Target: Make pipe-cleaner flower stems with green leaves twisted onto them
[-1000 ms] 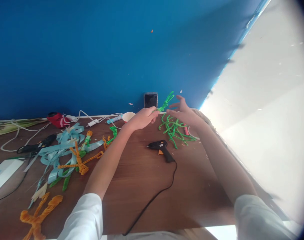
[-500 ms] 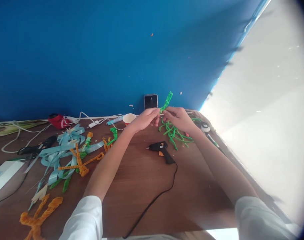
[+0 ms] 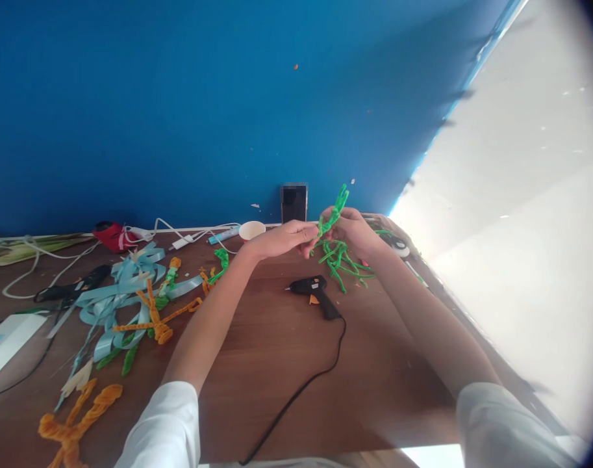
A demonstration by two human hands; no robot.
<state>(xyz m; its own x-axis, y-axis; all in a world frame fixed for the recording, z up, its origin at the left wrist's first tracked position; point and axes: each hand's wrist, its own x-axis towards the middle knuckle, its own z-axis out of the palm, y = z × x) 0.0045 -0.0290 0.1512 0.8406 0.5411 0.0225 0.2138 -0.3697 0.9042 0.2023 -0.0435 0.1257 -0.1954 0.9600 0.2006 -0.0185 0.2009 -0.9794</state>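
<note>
A bright green twisted pipe cleaner piece [image 3: 336, 211] rises between my hands above the far part of the table. My left hand [image 3: 290, 238] pinches its lower end with thumb and fingers. Behind the piece, my right hand [image 3: 355, 231] has curled fingers against it; their tips are partly hidden, and it seems to grip the piece too. Just below lies a tangle of loose green pipe cleaners [image 3: 341, 265]. A black glue gun [image 3: 315, 292] rests on its side nearer to me.
The glue gun's cord [image 3: 303, 387] runs toward the front edge. A phone [image 3: 293, 203] leans on the blue wall beside a paper cup [image 3: 252, 231]. To the left lie light-blue ribbon [image 3: 115, 305], orange pipe cleaner figures [image 3: 158, 325], a second glue gun [image 3: 79, 285] and white cables [image 3: 154, 227].
The green piece has shifted right and slightly down at its base, showing more of its length. My left hand has moved down and right; my right hand's fingers have shifted behind the piece.
</note>
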